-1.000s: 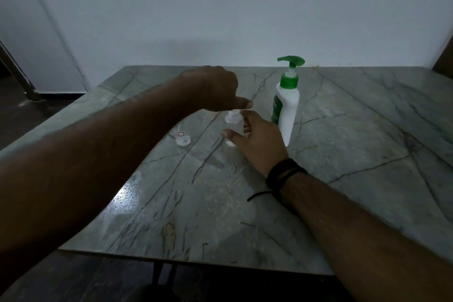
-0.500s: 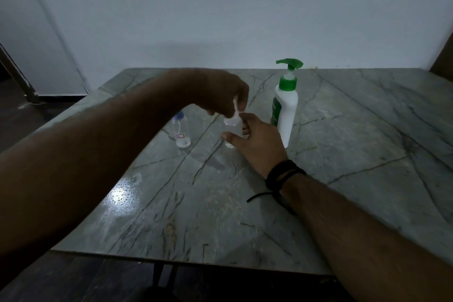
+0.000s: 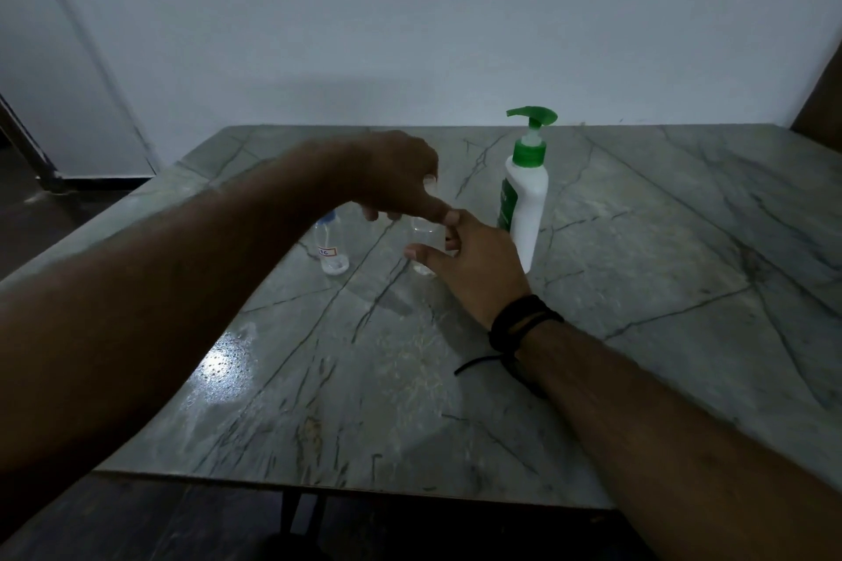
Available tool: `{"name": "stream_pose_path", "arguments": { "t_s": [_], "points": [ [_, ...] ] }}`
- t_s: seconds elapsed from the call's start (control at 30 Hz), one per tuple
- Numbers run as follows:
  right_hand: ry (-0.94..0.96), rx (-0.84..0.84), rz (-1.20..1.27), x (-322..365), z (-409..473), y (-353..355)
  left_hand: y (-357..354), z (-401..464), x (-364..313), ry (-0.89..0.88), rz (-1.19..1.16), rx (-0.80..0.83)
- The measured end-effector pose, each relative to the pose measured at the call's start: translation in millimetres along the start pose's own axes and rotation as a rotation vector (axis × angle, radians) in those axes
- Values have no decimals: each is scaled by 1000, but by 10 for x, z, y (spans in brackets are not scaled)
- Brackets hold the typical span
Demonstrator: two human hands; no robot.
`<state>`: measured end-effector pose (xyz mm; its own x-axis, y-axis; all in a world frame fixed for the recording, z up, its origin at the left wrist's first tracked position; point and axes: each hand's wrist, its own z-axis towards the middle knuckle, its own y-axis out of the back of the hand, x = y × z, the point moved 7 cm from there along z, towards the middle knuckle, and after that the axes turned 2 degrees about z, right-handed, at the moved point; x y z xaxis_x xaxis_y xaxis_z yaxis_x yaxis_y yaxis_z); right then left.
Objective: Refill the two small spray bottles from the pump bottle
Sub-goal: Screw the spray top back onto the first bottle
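On table (image 3: 638, 287): two spray bottles (image 3: 331, 248).

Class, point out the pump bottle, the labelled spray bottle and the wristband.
pump bottle (image 3: 528, 205), head view, white body
labelled spray bottle (image 3: 332, 253), head view, clear body at label
wristband (image 3: 519, 323), head view, black band
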<state>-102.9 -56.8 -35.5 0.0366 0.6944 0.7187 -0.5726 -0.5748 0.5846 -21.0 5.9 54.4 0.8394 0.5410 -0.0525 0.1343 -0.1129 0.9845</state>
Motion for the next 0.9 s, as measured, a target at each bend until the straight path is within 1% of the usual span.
{"name": "stream_pose_path", "arguments": {
  "t_s": [0.07,0.13,0.27,0.37,0.43,0.53,0.6,0.7,0.8,0.9],
  "points": [
    [7,-5,10,-1,5,-3,10,22,0,-8,106,-69],
    [10,-10,13,0,8,-2,6,26,-21,-46,158,-107],
    [16,-10,-10,14,16,-10,31,18,-76,-113,221,-142],
    [22,-3,-10,27,11,-10,37,-30,-92,-127,192,-153],
    [17,3,-7,34,5,0,12,-96,-56,-105,76,-201],
    [12,22,22,41,-3,8,-158,-199,72,-19,-276,-292],
    [17,28,42,45,-10,8,-312,-268,131,63,-420,-341],
    [26,33,55,53,-16,9,-516,-313,173,162,-572,-396],
    [58,27,64,59,-29,15,-644,-308,185,180,-643,-448],
    [26,-14,92,0,-59,34,-742,-249,236,207,-730,-511]
  ]
}}
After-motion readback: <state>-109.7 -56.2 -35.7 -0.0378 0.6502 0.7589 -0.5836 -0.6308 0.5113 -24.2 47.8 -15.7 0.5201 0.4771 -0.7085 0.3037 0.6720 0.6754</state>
